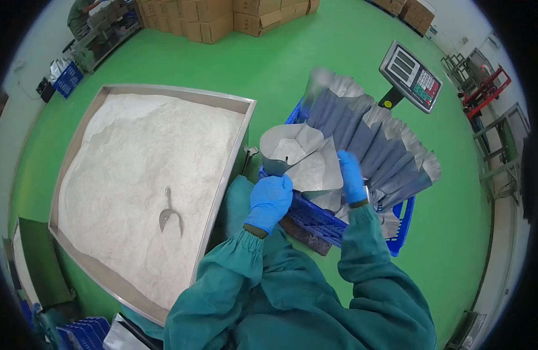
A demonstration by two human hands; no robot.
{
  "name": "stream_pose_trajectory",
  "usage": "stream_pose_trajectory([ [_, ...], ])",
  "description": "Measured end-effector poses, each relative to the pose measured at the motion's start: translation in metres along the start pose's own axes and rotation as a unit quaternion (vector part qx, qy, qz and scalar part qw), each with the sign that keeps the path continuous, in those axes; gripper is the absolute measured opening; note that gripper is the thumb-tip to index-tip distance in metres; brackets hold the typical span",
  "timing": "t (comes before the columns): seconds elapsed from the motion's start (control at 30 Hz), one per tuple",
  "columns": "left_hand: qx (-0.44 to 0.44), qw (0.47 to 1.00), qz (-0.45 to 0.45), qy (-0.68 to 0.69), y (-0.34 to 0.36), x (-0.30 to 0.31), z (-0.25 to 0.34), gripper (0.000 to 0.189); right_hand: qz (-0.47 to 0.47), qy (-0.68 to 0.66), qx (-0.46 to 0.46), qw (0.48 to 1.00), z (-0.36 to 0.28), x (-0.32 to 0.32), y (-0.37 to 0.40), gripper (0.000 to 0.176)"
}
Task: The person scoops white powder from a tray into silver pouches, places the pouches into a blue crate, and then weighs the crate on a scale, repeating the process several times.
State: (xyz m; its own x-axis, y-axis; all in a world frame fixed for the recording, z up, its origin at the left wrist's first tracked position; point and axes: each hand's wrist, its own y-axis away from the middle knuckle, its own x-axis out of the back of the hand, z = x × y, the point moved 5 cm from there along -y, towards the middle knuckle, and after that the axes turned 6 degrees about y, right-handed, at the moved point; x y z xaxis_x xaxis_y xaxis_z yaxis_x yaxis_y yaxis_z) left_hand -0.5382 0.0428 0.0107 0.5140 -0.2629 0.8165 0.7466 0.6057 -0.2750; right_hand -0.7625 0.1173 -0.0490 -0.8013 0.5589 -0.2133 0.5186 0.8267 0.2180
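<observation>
An opened silver foil bag (311, 174) with white powder inside stands at the near side of a blue crate (309, 217). My left hand (270, 202), in a blue glove, is closed at the bag's left rim, thumb and fingers pinched there. My right hand (351, 179), also gloved in blue, is up against the bag's right edge; its fingers are blurred. Just behind is a second opened bag (287, 146) with white powder in it. Several more silver bags (368, 134) stand packed in rows across the crate.
To the left is a large metal tray (228, 175) of white powder, with a metal scoop (168, 217) lying on it. A digital scale display (410, 76) rises behind the crate. Cardboard boxes (204, 20) are stacked at the back; a person (79, 17) is at a machine far left.
</observation>
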Motion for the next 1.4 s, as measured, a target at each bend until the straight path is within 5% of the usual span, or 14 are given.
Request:
stream_pose_trajectory([
  [0.1, 0.077, 0.994, -0.054, 0.063, -0.005, -0.001, 0.004, 0.029, 0.091, 0.216, 0.175, 0.956, -0.117, -0.042, 0.056, 0.027],
  [0.17, -0.03, 0.999, -0.01, -0.025, -0.006, -0.006, 0.011, 0.016, -0.122, 0.397, 0.092, 0.905, -0.131, -0.093, 0.068, 0.026],
  [0.33, -0.054, 0.998, 0.018, -0.041, 0.001, 0.006, 0.017, 0.014, -0.317, 0.79, 0.068, 0.521, -0.013, -0.102, -0.028, 0.032],
  [0.77, 0.116, 0.981, -0.064, 0.142, 0.034, 0.05, 0.005, 0.057, -0.218, 0.79, 0.126, 0.559, 0.017, -0.116, -0.017, 0.026],
  [0.9, 0.192, 0.948, -0.001, 0.254, 0.085, 0.129, -0.021, 0.047, -0.129, 0.946, 0.27, 0.123, 0.008, -0.104, -0.007, 0.019],
  [0.97, 0.105, 0.933, 0.101, 0.33, 0.12, 0.153, -0.055, 0.041, -0.101, 0.951, 0.292, 0.007, 0.004, -0.085, -0.001, 0.018],
  [1.0, 0.186, 0.895, 0.098, 0.393, 0.136, 0.171, -0.062, 0.043, -0.081, 0.9, 0.385, 0.186, -0.009, -0.08, 0.007, 0.016],
  [1.07, 0.273, 0.838, 0.112, 0.458, 0.169, 0.21, -0.067, 0.046, -0.051, 0.812, 0.461, 0.355, -0.027, -0.076, 0.018, 0.015],
  [1.13, 0.288, 0.831, 0.143, 0.454, 0.195, 0.231, -0.078, 0.046, -0.036, 0.808, 0.411, 0.42, -0.036, -0.074, 0.022, 0.012],
  [1.2, 0.282, 0.834, 0.167, 0.444, 0.214, 0.242, -0.086, 0.044, -0.022, 0.805, 0.388, 0.449, -0.042, -0.075, 0.024, 0.011],
  [1.27, 0.287, 0.828, 0.178, 0.448, 0.217, 0.237, -0.084, 0.042, -0.067, 0.887, 0.311, 0.334, -0.032, -0.08, 0.018, 0.017],
  [1.3, 0.299, 0.819, 0.187, 0.452, 0.218, 0.234, -0.079, 0.041, -0.065, 0.887, 0.312, 0.334, -0.033, -0.09, 0.026, 0.017],
  [1.33, 0.271, 0.826, 0.172, 0.464, 0.211, 0.223, -0.073, 0.034, -0.026, 0.8, 0.381, 0.463, -0.049, -0.108, 0.045, 0.015],
  [1.4, 0.236, 0.846, 0.141, 0.458, 0.192, 0.189, -0.049, 0.026, 0.014, 0.782, 0.465, 0.415, -0.035, -0.091, 0.016, 0.015],
])
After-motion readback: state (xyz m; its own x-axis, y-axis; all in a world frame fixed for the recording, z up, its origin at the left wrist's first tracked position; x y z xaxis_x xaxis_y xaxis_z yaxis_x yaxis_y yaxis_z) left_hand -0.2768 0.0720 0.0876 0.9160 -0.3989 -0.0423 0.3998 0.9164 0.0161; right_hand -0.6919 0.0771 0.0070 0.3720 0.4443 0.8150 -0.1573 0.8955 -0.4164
